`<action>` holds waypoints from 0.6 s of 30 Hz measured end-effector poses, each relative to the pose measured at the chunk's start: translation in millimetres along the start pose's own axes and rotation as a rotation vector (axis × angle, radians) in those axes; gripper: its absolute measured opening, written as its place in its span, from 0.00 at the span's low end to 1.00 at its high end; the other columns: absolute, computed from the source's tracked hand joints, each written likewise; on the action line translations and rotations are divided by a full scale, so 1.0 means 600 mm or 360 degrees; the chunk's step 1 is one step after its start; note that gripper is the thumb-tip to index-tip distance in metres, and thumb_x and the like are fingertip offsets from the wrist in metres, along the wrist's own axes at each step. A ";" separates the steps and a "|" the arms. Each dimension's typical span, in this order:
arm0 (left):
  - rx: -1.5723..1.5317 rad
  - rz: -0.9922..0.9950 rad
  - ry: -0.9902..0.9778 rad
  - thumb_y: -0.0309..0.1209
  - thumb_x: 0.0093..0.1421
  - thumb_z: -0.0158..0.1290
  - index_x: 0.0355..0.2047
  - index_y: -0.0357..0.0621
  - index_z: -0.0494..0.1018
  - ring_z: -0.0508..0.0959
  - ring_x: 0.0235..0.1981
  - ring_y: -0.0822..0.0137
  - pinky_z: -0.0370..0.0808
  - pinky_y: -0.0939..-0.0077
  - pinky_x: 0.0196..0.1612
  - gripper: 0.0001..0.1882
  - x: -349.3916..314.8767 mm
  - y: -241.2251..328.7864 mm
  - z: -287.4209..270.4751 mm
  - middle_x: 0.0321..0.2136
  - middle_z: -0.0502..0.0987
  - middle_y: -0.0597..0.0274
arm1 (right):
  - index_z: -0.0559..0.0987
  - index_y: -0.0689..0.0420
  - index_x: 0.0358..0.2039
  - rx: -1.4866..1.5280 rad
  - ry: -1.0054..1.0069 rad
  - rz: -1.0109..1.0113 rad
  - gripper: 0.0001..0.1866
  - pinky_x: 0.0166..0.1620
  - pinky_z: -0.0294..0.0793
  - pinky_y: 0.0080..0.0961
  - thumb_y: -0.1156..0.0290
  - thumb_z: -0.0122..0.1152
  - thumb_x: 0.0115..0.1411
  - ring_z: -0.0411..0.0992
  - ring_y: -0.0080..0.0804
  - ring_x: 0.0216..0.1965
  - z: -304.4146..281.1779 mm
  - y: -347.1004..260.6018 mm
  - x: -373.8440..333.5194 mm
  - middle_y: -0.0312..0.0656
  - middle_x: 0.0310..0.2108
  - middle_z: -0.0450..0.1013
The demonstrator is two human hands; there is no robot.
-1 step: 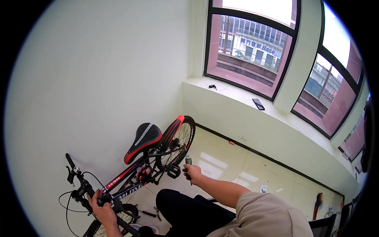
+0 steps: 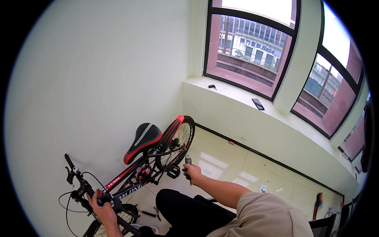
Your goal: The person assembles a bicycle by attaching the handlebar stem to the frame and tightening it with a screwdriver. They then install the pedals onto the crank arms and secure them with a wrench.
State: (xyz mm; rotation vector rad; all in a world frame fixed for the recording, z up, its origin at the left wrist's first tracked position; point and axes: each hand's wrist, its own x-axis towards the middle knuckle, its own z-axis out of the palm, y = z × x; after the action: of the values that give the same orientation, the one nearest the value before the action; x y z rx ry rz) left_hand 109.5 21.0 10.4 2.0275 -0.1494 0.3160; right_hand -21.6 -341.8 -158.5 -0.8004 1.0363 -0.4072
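Observation:
A black and red bicycle [image 2: 125,177] stands along the wall at the lower left. Its handlebar [image 2: 84,189] is in my left hand [image 2: 104,213], whose fingers close round it near the stem. Out to the right of the pedal [image 2: 173,171], my right hand [image 2: 192,173] is closed on a small grey tool [image 2: 188,160]. The tool's top sticks up past my fingers and a thin dark end shows below them; its exact kind is too small to make out. Behind it are the rear wheel [image 2: 192,135] and the black saddle with red edges [image 2: 144,141].
Pliers [image 2: 158,213] and a dark-handled tool [image 2: 148,213] lie on the floor near the front wheel [image 2: 129,213]. A phone [image 2: 258,104] and a key [image 2: 212,87] rest on the windowsill. Farther right are a red and black object [image 2: 317,205] and a chair [image 2: 323,226].

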 end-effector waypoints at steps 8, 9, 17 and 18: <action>0.0064 -0.0029 0.0000 0.12 0.45 0.42 0.59 0.39 0.69 0.55 0.71 0.49 0.53 0.66 0.69 0.37 -0.005 0.014 0.018 0.70 0.51 0.42 | 0.80 0.59 0.39 -0.0404 0.0053 -0.0491 0.21 0.28 0.64 0.25 0.55 0.70 0.55 0.64 0.21 0.26 0.000 -0.039 -0.077 0.33 0.27 0.72; 0.0041 -0.0057 0.0005 0.12 0.45 0.43 0.60 0.40 0.70 0.54 0.71 0.49 0.52 0.66 0.70 0.37 -0.004 0.016 0.013 0.70 0.51 0.42 | 0.80 0.59 0.40 -0.0402 0.0035 -0.0510 0.22 0.28 0.63 0.24 0.54 0.70 0.55 0.63 0.20 0.26 0.010 -0.051 -0.099 0.33 0.27 0.71; 0.0217 -0.0007 -0.0095 0.13 0.45 0.44 0.60 0.40 0.70 0.55 0.71 0.50 0.51 0.66 0.70 0.37 0.002 0.013 -0.004 0.69 0.55 0.40 | 0.75 0.55 0.34 0.0036 -0.0201 0.0173 0.11 0.27 0.68 0.27 0.64 0.67 0.59 0.67 0.27 0.23 -0.011 -0.072 -0.184 0.37 0.26 0.72; 0.0240 0.0005 -0.0140 0.14 0.45 0.45 0.60 0.39 0.69 0.55 0.71 0.50 0.50 0.67 0.70 0.37 0.003 0.012 -0.019 0.69 0.56 0.39 | 0.75 0.55 0.33 0.0072 -0.0223 0.0218 0.10 0.28 0.69 0.28 0.64 0.66 0.59 0.68 0.28 0.23 -0.004 -0.064 -0.189 0.37 0.25 0.72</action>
State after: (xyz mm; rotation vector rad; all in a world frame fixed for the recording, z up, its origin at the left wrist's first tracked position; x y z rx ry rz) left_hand 107.4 27.7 22.1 2.1917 -0.1882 0.2465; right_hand -74.8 -294.8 -62.0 -0.7030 0.9416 -0.2532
